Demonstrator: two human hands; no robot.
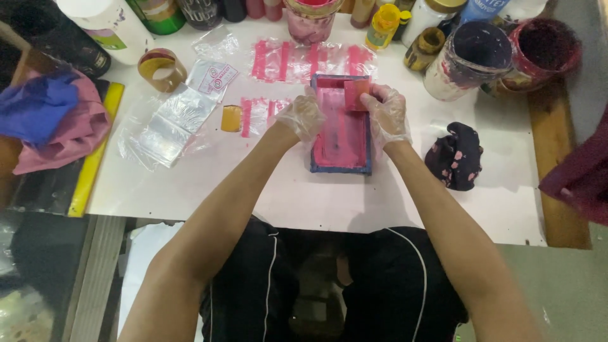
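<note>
Gloved left hand (303, 116) grips the pink-stained frame's (341, 136) left edge, fingers curled. Right hand (386, 113) pinches a pink card (356, 95) over its top-right corner. Bare white tabletop (253, 190) lies open below the frame.

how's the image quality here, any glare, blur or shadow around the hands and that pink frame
Head view: even, soft light; the white table shows only a faint shadow near its front edge. Mild glare on the clear plastic bags. The gloved left hand and right hand on the pink frame look slightly soft, with the glove detail smeared. The jars at the top lean outward, suggesting wide-angle distortion.
</note>
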